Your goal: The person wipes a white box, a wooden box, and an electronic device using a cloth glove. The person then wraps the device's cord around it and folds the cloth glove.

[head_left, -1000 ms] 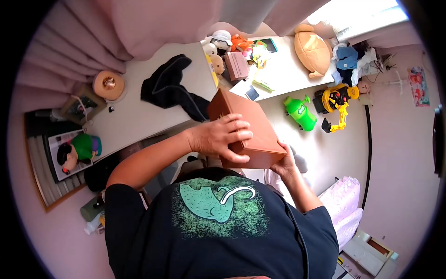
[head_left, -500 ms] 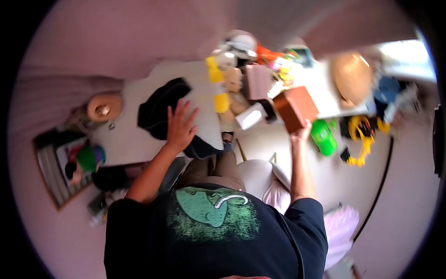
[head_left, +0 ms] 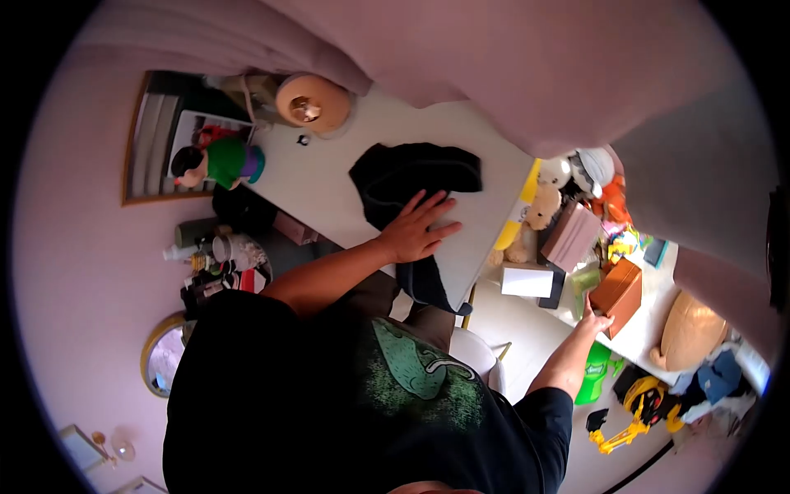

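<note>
My left hand has its fingers spread, lying on or just over a black cloth item on the white table. Part of the black cloth hangs toward the table's edge near my legs. On the right, my right hand grips the near end of a brown box, thumb and fingers on its sides. The box is at the toy-covered white surface; I cannot tell whether it rests there. Beside it are a mauve box and a white box.
Plush toys crowd the right end. A tan rounded object, a green toy and a yellow toy excavator are at right. A peach lamp and a green-dressed figure are at left. A chair is below.
The view has swung left, bringing more of the left side in. The brown box, still in my right hand, is lower and farther right in view. My left hand stays spread by the black cloth.
</note>
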`<state>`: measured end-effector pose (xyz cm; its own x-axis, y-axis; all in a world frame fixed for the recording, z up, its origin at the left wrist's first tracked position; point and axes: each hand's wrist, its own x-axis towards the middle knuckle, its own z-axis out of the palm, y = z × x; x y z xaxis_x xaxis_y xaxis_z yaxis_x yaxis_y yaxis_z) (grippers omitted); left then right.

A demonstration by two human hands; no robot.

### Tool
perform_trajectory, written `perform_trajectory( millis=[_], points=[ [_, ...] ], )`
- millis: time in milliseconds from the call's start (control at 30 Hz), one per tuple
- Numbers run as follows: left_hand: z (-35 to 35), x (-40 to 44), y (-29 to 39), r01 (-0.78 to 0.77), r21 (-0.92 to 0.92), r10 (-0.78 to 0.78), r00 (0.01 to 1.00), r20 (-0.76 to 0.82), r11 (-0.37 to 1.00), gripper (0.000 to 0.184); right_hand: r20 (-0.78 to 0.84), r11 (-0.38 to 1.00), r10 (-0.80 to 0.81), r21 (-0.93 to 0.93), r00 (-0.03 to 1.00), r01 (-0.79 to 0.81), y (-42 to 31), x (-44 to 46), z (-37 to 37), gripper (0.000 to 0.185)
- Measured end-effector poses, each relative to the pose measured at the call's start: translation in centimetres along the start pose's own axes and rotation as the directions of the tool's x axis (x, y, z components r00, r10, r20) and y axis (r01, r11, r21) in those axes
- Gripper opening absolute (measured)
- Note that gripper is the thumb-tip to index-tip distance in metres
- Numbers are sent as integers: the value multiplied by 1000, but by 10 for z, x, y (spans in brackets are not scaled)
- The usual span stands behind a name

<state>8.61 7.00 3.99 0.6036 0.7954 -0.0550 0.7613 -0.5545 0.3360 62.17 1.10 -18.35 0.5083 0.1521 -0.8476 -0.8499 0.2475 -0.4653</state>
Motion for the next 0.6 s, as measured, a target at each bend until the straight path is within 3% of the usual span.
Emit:
perform_trajectory(
  millis=[67, 100, 133, 200, 300, 333, 367, 400, 433, 467, 533, 567, 600],
  points=[
    [0, -1, -1, 5, 0, -5, 1000, -27, 1000, 58, 223, 982, 38, -188, 974, 5, 1, -5, -13, 61],
    [-1, -1, -1, -8, -19, 8, 999, -40, 1000, 58, 79, 994, -21, -108, 997, 30, 4, -22, -9, 62],
    [-1, -2, -1, -25, -39, 23, 998, -54, 999, 57, -121, 983, 32, 186, 992, -9, 3, -11, -12, 60],
    [3, -4, -3, -37, -61, 30, 994, -105, 997, 58, -67, 998, -2, 65, 998, 7, 1, -16, -15, 52],
    [9, -5, -7, -70, -94, 54, 985, -166, 993, 58, 156, 977, -117, -157, 981, 141, 19, -62, -8, 34],
    [9, -6, -7, -74, -99, 54, 981, -187, 992, 58, 323, 952, -102, -242, 941, 187, 35, -107, 0, 26],
    [7, -8, -8, -77, -175, 46, 983, -179, 982, 58, 869, 981, 175, -195, 463, -6, 38, -65, -22, 26],
    [6, -8, -9, -82, -249, 40, 985, -170, 965, 58, 638, 899, -36, -316, 769, 304, 72, -167, 3, 26],
    [6, -9, -10, -112, -291, 39, 969, -246, 950, 53, 809, 886, 100, -337, 579, 318, 91, -198, 7, 25],
    [4, -13, -14, -118, -300, 36, 964, -265, 947, 53, 711, 773, -30, -429, 702, 467, 125, -254, 14, 25],
    [0, -20, -20, -180, -468, -29, 914, -405, 865, 44, 755, 553, 143, -597, 640, 580, 164, -337, 23, 26],
    [-17, -25, -22, -204, -415, -54, 845, -532, 887, 35, 806, 536, 278, -581, 522, 613, 183, -362, 23, 26],
    [-31, -34, -28, -209, -423, -62, 838, -542, 882, 35, 816, 431, 367, -575, 447, 695, 199, -383, 26, 27]
  ],
)
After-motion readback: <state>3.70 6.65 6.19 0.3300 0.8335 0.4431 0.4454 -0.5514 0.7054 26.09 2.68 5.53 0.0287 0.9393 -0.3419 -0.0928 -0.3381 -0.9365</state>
